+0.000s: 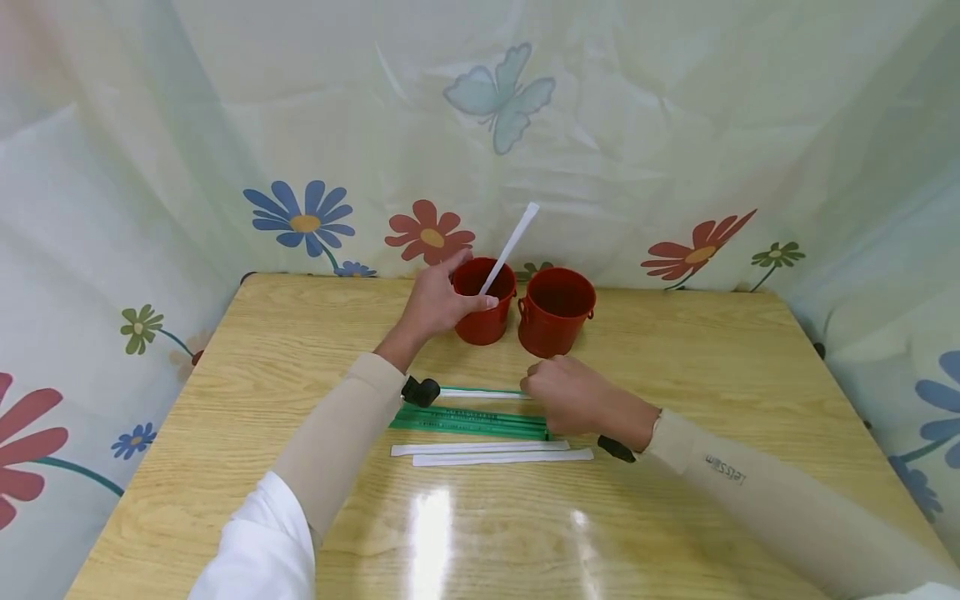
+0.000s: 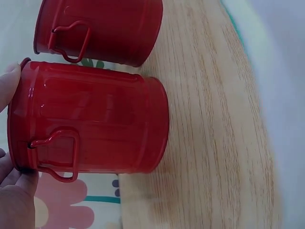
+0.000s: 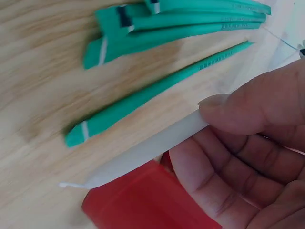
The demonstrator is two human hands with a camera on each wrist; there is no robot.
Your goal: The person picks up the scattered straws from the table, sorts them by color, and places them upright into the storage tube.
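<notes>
My left hand (image 1: 438,302) grips the left red bucket (image 1: 480,327) at its rim, thumb on one side and fingers on the other. A white paper-wrapped straw (image 1: 510,246) leans upright inside that bucket. The right red bucket (image 1: 551,335) stands beside it, a little apart. Over the table, my right hand (image 1: 572,395) pinches another white paper-wrapped straw (image 3: 147,150) by one end between thumb and fingers. Alongside the pinched straw lies a single green wrapped stick (image 3: 157,90). Several green printed wrapped sticks (image 1: 472,422) lie together in front of the right hand.
Two more white paper-wrapped straws (image 1: 502,458) lie near the front of the green bundle. The wooden table (image 1: 675,517) meets a flower-print curtain (image 1: 637,125) at its back edge, close behind the buckets. Curtain also hangs along both sides.
</notes>
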